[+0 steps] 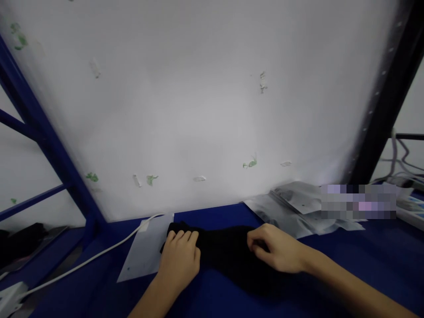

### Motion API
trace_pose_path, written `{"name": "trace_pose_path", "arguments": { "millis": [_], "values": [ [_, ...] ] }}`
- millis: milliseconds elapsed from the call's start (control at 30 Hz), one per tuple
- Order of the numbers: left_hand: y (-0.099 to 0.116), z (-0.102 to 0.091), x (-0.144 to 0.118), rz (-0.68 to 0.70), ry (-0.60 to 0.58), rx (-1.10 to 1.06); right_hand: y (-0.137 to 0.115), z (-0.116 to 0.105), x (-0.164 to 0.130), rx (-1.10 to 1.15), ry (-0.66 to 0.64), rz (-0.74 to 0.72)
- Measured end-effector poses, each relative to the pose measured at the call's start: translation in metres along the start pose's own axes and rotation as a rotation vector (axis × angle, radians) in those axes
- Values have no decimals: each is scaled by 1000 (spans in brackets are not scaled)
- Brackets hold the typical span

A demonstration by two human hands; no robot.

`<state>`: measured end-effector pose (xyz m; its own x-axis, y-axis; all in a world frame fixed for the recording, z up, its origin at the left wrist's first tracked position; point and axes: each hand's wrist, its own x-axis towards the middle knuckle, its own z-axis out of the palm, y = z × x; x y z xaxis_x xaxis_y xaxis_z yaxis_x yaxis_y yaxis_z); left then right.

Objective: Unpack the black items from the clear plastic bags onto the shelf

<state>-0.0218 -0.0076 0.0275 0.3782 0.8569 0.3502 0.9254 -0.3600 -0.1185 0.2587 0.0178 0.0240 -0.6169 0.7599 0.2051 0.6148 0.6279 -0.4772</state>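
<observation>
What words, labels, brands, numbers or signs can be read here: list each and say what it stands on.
None can be read.
Cloth: no lettering shows.
Left bag: pale patch near the top, too blurred to read.
Right bags: nothing legible; part of that area is pixelated.
White object, right edge: blue marks, too blurred to read.
</observation>
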Motion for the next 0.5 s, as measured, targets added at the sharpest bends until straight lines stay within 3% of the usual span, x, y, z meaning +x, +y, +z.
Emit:
{"name": "trace_pose_path", "arguments": {
  "millis": [167,367,433,500],
  "values": [
    [2,-3,-1,-9,-6,-2,13,10,2,-156,96,72],
    [16,-12,-10,361,28,-294,16,9,5,-253,246,61],
    [13,-9,-9,342,118,-298,9,4,6,-239,247,97],
    [6,-5,-5,193,193,-221,2,2,6,-220,216,134]
  ]
}}
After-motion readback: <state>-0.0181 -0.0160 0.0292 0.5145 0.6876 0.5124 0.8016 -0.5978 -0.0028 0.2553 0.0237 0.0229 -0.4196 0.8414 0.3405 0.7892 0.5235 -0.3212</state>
